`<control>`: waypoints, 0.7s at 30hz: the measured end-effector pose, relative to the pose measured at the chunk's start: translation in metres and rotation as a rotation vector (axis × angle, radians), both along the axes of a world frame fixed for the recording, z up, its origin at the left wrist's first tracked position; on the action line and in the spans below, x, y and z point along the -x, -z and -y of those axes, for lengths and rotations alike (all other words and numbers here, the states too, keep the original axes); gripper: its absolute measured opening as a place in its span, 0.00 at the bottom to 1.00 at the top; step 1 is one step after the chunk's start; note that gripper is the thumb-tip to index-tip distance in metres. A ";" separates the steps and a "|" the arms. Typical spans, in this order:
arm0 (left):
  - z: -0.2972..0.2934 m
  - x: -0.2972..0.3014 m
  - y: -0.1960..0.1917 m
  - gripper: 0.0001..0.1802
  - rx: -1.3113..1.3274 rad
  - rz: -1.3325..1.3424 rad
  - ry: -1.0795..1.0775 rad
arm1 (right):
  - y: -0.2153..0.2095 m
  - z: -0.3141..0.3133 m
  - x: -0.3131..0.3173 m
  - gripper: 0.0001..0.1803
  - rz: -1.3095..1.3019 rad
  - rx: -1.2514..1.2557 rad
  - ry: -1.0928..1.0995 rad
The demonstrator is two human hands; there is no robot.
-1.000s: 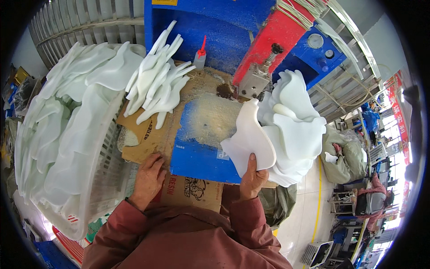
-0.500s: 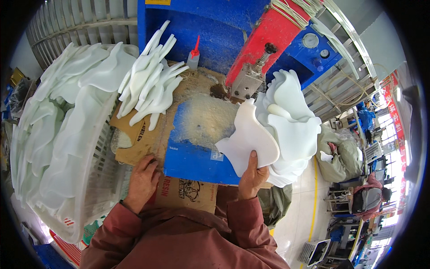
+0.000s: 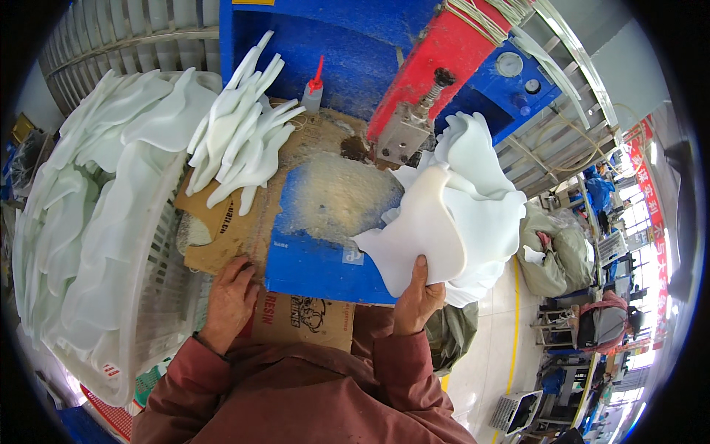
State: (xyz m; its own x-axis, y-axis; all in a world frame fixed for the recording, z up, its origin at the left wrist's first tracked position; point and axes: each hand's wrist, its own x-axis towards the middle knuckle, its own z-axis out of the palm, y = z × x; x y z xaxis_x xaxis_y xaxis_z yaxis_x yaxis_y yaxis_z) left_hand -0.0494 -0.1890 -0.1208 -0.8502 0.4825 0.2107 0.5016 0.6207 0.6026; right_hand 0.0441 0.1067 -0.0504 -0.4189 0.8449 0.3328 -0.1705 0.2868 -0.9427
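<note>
My right hand (image 3: 418,305) pinches the lower edge of a white curved foam pad (image 3: 421,235), thumb on top. The pad slants beside a pile of similar white pads (image 3: 484,200) on the right and overlaps some of them. My left hand (image 3: 231,302) rests with loosely bent fingers at the near edge of the brown cardboard (image 3: 214,255), holding nothing that I can see. Between the hands lies a blue board (image 3: 314,266) with pale dust (image 3: 344,196) heaped on it. A red machine arm (image 3: 429,66) with a metal head (image 3: 405,133) reaches over its far side.
A white plastic basket (image 3: 151,288) full of white pads stands at the left. More narrow white pads (image 3: 240,137) are stacked behind the cardboard, next to a small bottle with a red nozzle (image 3: 313,90). The blue machine body (image 3: 333,44) closes off the back. Sacks (image 3: 558,255) lie farther right.
The pad in my right hand has tilted and shifted slightly right, its top edge now lower against the pile. My left hand stays in place. The whole view has shifted a little.
</note>
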 end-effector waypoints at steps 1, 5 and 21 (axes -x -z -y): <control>0.000 0.000 0.001 0.19 -0.003 -0.012 -0.003 | -0.004 0.000 -0.001 0.15 -0.024 0.000 0.018; 0.001 0.000 0.005 0.20 0.008 -0.038 0.009 | -0.023 -0.003 -0.014 0.15 -0.129 0.022 0.001; -0.009 -0.019 -0.065 0.47 -1.254 1.607 0.176 | -0.022 0.062 -0.044 0.21 0.178 -1.052 -0.654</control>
